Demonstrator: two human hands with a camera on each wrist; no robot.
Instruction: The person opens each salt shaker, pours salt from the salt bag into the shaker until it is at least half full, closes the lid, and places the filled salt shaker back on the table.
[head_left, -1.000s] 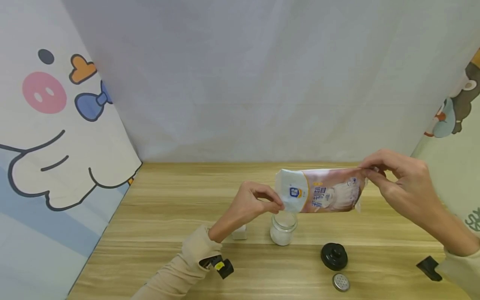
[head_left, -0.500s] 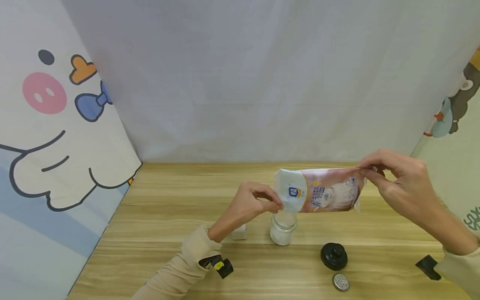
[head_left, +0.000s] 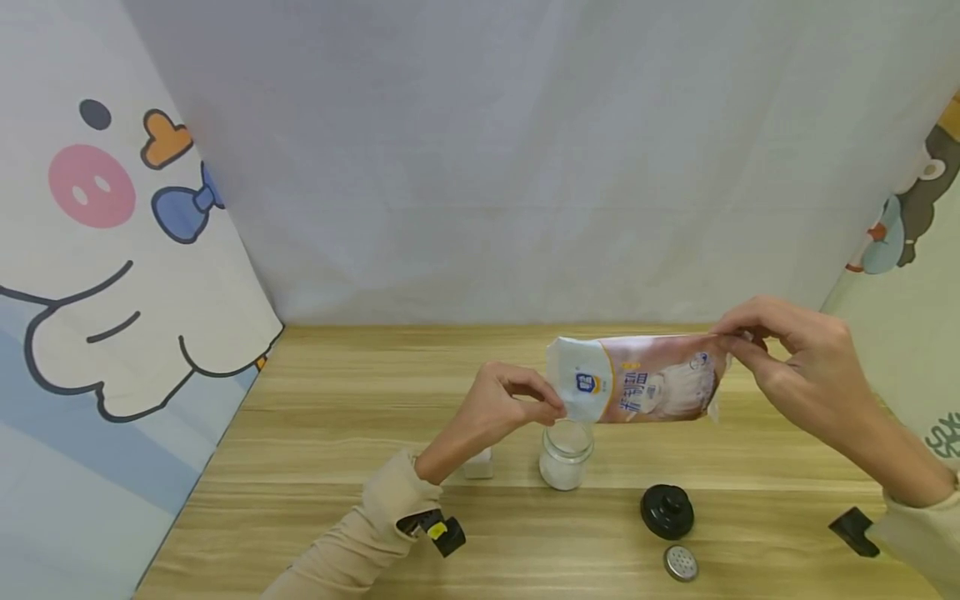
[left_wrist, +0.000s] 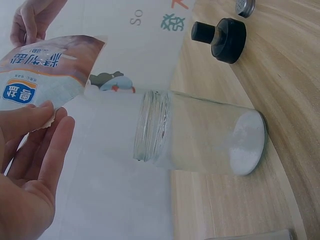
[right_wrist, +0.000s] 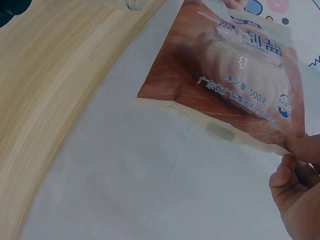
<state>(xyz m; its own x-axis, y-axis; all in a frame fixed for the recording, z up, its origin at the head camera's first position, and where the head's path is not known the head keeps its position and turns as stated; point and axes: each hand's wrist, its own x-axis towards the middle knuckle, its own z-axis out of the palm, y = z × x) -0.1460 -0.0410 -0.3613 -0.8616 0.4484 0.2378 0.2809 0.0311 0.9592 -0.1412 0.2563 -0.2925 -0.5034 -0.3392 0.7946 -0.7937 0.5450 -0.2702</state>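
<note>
A salt bag [head_left: 660,379], pink-brown with a pale blue end, is held sideways above the table. My left hand [head_left: 498,407] pinches the lower corner of its pale end. At the opposite end, the thumb and fingers of my right hand [head_left: 806,362] pinch the upper corner, along the sealed edge in the right wrist view. Below the pale end stands an open glass jar [head_left: 566,457], upright on the table. White salt [left_wrist: 248,145] covers the jar's bottom in the left wrist view; the bag's corner is close above and beside the jar's mouth.
On the wooden table [head_left: 337,383], a black lid [head_left: 667,512] and a round perforated metal shaker cap [head_left: 681,563] lie right of the jar, nearer me. A small white block-like object [head_left: 478,465] sits left of the jar, partly behind my left wrist.
The bag has shifted very slightly left, my right hand moving with it. Both hands keep the same grip, and the left hand stays almost still.
</note>
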